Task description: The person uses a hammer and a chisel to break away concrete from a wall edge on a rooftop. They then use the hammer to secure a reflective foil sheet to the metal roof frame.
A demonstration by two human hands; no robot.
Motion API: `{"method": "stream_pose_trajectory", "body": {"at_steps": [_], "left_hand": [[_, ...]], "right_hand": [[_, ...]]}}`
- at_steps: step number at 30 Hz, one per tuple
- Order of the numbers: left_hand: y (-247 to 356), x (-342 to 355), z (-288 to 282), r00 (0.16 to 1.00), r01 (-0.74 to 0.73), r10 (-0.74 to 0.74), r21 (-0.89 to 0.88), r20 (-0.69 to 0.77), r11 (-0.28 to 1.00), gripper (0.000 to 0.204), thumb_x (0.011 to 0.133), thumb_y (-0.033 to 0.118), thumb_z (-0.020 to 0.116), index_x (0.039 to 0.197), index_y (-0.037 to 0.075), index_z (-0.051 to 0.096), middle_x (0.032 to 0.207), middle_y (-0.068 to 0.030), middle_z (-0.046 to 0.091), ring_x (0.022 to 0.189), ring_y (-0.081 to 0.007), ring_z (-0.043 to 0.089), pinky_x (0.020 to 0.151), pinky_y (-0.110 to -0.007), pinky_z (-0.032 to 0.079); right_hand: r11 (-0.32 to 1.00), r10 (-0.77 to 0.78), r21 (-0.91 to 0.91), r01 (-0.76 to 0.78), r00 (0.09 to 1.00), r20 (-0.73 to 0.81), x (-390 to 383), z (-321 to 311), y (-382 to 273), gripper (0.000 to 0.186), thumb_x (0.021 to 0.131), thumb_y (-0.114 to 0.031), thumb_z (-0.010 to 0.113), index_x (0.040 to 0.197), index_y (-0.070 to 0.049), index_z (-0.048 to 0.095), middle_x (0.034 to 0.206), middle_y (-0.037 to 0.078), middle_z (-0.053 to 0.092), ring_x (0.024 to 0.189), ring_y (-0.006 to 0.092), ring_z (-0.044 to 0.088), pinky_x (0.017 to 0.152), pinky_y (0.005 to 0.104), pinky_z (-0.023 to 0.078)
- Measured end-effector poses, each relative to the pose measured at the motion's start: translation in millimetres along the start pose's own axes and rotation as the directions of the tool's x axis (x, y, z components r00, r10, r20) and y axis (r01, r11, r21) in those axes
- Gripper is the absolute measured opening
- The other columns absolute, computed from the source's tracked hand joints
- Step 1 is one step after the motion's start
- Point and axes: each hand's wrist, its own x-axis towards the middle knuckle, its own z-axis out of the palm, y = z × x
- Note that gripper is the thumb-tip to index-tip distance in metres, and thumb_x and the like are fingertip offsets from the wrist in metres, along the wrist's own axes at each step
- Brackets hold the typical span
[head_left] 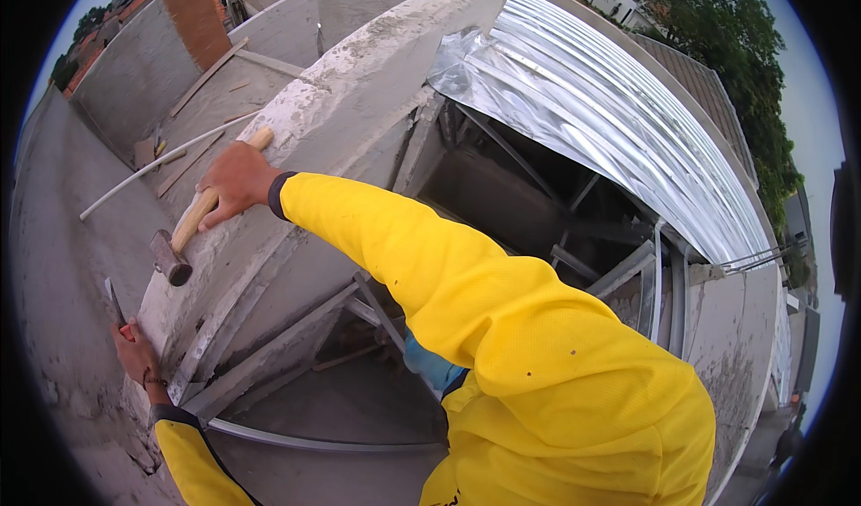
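On my feed, right hand [237, 181] grips a hammer [191, 224], left hand [137, 355] clutches a red-handled tool [126, 331], wall edge [350, 68] looks rough, so probably unfinished.

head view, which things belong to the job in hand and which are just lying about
In hand:
- wooden-handled hammer, in the right hand
- red-handled bladed tool, exact type unclear, in the left hand

Seemingly just lying about:
- long white pipe
- wooden plank on the far side of the concrete wall
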Motion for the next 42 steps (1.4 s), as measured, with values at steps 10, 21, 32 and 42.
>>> {"method": "stream_pose_trajectory", "body": {"at_steps": [10, 21, 32, 42], "left_hand": [[24, -11, -14, 1.000, -0.009, 0.008, 0.113, 0.007, 0.994, 0.043, 0.096, 0.047, 0.053, 0.124, 0.015, 0.052, 0.099, -0.0180, 0.069, 0.091, -0.0408, 0.066, 0.076, -0.051, 0.051], [19, 5, -5, 1.000, 0.023, -0.026, 0.165, 0.013, 0.986, 0.045, 0.094, 0.055, 0.050, 0.116, 0.016, 0.058, 0.099, -0.0166, 0.071, 0.092, -0.0417, 0.066, 0.076, -0.050, 0.051], [36, 1, -7, 0.998, 0.025, -0.039, 0.269, 0.049, 0.963, 0.038, 0.094, 0.052, 0.052, 0.113, 0.019, 0.058, 0.099, -0.0111, 0.072, 0.091, -0.0383, 0.068, 0.075, -0.051, 0.052], [6, 18, 15, 0.997, 0.005, -0.015, 0.139, 0.074, 0.990, 0.041, 0.095, 0.051, 0.052, 0.105, 0.012, 0.059, 0.096, -0.0097, 0.070, 0.090, -0.0339, 0.066, 0.076, -0.044, 0.049]], "right_hand": [[1.000, 0.014, -0.009, -0.014, 1.000, 0.008, 4, -1, -2, 0.081, 0.061, -0.086, 0.060, 0.100, -0.018, 0.078, 0.086, 0.008, 0.073, 0.082, 0.0253, 0.069, 0.072, 0.0394, 0.049], [0.998, 0.023, -0.063, -0.021, 0.999, 0.033, 3, 2, -1, 0.084, 0.060, -0.089, 0.057, 0.104, -0.021, 0.077, 0.082, 0.007, 0.072, 0.077, 0.0250, 0.068, 0.069, 0.0393, 0.049], [0.999, -0.003, -0.046, 0.004, 1.000, 0.019, 4, 6, 4, 0.088, 0.058, -0.093, 0.054, 0.102, -0.021, 0.078, 0.079, 0.008, 0.072, 0.075, 0.0242, 0.068, 0.066, 0.0372, 0.049], [0.988, 0.022, -0.156, -0.004, 0.994, 0.110, 5, 7, 4, 0.092, 0.057, -0.097, 0.050, 0.105, -0.023, 0.078, 0.077, 0.004, 0.072, 0.071, 0.0196, 0.068, 0.061, 0.0341, 0.048]]}}
